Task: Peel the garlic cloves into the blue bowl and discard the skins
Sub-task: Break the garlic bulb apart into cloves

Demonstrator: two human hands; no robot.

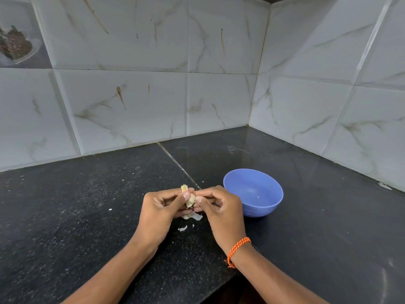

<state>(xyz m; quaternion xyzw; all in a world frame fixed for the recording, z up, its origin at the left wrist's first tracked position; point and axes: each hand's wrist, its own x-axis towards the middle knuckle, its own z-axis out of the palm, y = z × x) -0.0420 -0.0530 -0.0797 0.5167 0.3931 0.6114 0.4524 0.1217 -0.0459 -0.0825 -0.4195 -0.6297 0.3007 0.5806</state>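
Note:
A pale garlic piece [189,199] with a dry stem tip sticking up is held between both hands above the black counter. My left hand [161,212] grips it with curled fingers and the thumb pressed on it. My right hand [221,207] pinches it from the right side with thumb and fingertips. The blue bowl [253,192] stands on the counter just right of my right hand; its inside shows only a few tiny specks. White skin pieces [194,216] lie on the counter under the hands, and a smaller skin scrap [183,228] lies nearer to me.
The black granite counter [87,216] runs into a corner of white marble-look wall tiles [219,102]. Its front edge [225,281] drops off at the bottom right. Tiny white flecks are scattered on the counter. An orange cord bracelet [236,251] sits on my right wrist.

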